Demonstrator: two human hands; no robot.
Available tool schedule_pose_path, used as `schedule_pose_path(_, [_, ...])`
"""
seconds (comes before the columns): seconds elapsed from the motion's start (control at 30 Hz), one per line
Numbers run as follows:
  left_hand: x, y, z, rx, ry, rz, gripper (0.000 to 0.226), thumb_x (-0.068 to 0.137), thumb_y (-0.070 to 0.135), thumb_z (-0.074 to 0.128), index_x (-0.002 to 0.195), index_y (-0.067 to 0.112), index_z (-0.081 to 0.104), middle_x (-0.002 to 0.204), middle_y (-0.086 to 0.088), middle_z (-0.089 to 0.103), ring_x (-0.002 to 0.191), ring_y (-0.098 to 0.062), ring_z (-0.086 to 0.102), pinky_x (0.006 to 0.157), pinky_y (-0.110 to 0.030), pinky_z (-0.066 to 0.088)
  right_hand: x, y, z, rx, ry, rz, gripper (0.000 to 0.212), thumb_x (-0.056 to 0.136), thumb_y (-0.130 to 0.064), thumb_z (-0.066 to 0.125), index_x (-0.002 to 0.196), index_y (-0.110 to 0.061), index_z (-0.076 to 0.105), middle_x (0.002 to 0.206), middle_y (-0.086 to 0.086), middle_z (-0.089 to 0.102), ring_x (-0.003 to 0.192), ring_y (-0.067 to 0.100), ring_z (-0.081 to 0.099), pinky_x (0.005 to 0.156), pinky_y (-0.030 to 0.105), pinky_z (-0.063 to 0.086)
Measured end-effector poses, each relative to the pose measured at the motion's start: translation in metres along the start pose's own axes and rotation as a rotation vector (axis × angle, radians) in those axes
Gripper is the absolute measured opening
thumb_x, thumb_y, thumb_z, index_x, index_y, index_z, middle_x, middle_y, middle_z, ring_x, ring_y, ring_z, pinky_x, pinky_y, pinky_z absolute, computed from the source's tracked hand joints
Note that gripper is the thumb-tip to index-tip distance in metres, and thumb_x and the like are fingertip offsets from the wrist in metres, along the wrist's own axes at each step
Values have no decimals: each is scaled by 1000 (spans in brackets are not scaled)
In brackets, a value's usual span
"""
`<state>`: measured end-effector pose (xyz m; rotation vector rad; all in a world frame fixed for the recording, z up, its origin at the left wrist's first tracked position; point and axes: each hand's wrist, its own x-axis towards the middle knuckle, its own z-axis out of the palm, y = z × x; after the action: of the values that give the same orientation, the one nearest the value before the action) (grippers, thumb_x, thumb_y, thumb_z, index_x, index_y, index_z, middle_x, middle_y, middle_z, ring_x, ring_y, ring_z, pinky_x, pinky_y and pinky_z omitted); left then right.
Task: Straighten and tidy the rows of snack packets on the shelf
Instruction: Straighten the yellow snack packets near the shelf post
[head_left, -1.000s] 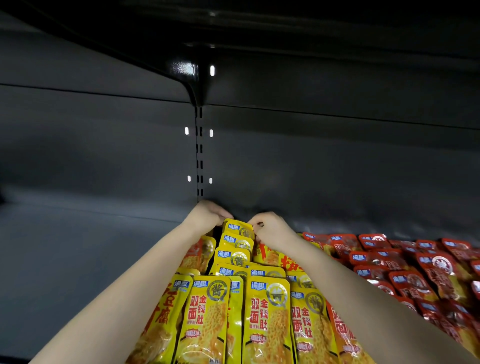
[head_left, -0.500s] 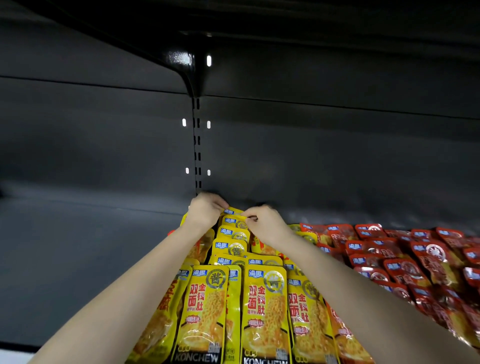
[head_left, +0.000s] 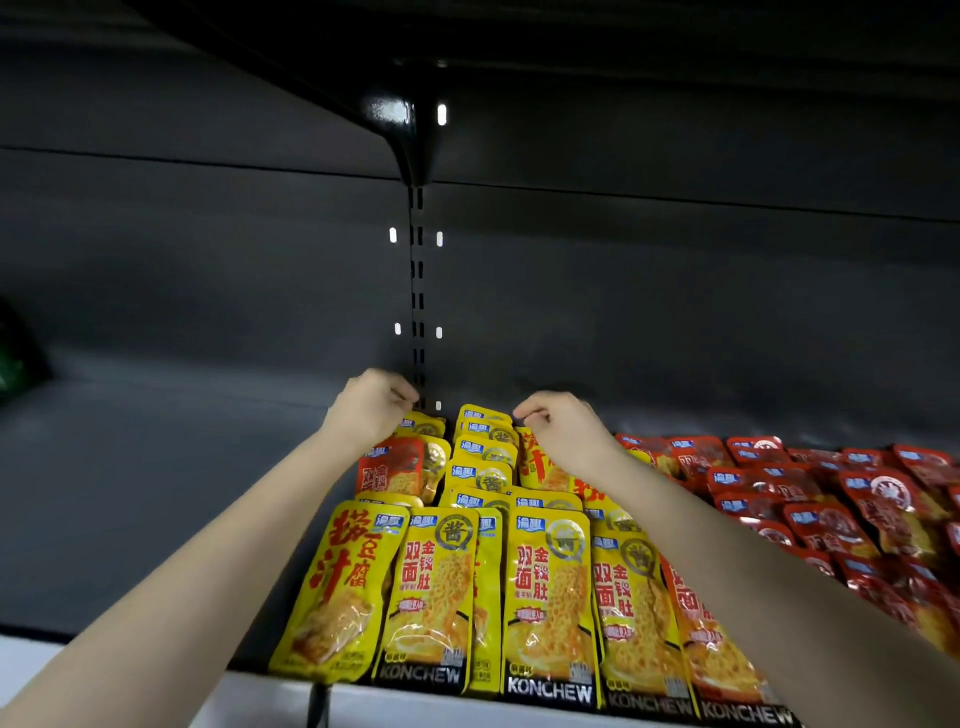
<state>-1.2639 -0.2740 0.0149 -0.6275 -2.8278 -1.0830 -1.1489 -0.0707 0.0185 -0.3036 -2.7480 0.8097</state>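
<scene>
- Dark grey metal fills most of the head view. The upper shelf (head_left: 571, 41) is so dim that we can only really pick out its glossy bracket (head_left: 402, 124) above the slotted upright (head_left: 417, 291).
- Far left there's a green thing (head_left: 13, 358) cut off by the frame edge, no idea what it is.
- Our left hand (head_left: 371, 408) is at the back of the row on our left, just in front of the foot of the upright. Its fingers are curled under and the tips are tucked out of sight, so we can't tell if it's pinching a packet or holding nothing.
- Same story for our right hand (head_left: 563, 431). It's knuckles up, with the fingers curled at the top corner of the rearmost packet in the middle row, but we can't tell whether it has hold of it.
- Both forearms cover bits of the outer rows.
- The yellow packets (head_left: 550, 597) sit mid-frame on the shelf (head_left: 156, 493), in rows running front to back. They lean back and overlap like roof tiles.
- The front ones reach the white front lip (head_left: 415, 706) and read KONCHEW along the bottom.
- The rows are mixed. The front-left packet has different big red lettering and tilts left, and an orange-red packet (head_left: 389, 470) sits further back in that row.
- The red packets (head_left: 883, 499) lie just right of the yellow ones. They're flatter, jumbled, blurry and clipped by the frame edge.
</scene>
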Motion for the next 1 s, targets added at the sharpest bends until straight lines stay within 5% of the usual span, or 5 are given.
schedule_pose_path(0.3, [-6,-13,-1,-48,2,-126,21,88,18,64,105,7,69,105,-12,69,102,-27,62,86,-33,49,4,-57,27,27,-77,-127,29,98,-9,43,114,-12,66,114,2,65,65,9,55,59,18,44])
schedule_pose_path(0.43, [-9,-17,-1,-144,-104,-201,28,90,24,63,108,4,67,107,-17,68,98,-29,63,83,-33,48,16,-66,44,-84,-133,-67,30,94,-8,43,115,-7,65,121,8,64,103,28,60,86,37,50])
schedule_pose_path(0.63, [-8,-21,4,-267,-86,-234,26,83,17,71,104,2,67,110,-17,67,101,-30,62,86,-36,50,22,-69,52,-236,-144,-11,32,90,-10,40,60,-18,47,79,7,55,81,30,43,72,35,37])
schedule_pose_path(0.87, [-7,-14,9,-227,-43,-217,24,84,18,70,103,3,69,107,-16,66,99,-28,61,74,-29,45,19,-64,46,-88,-125,-112,23,93,-19,52,90,-6,71,97,1,69,80,15,59,72,28,44])
schedule_pose_path(1.0, [-9,-19,2,-157,-26,-154,23,88,21,65,104,5,69,109,-13,68,97,-24,62,74,-28,45,17,-64,45,-149,-171,-134,31,94,-29,54,83,-5,70,68,-11,54,62,7,48,70,34,47])
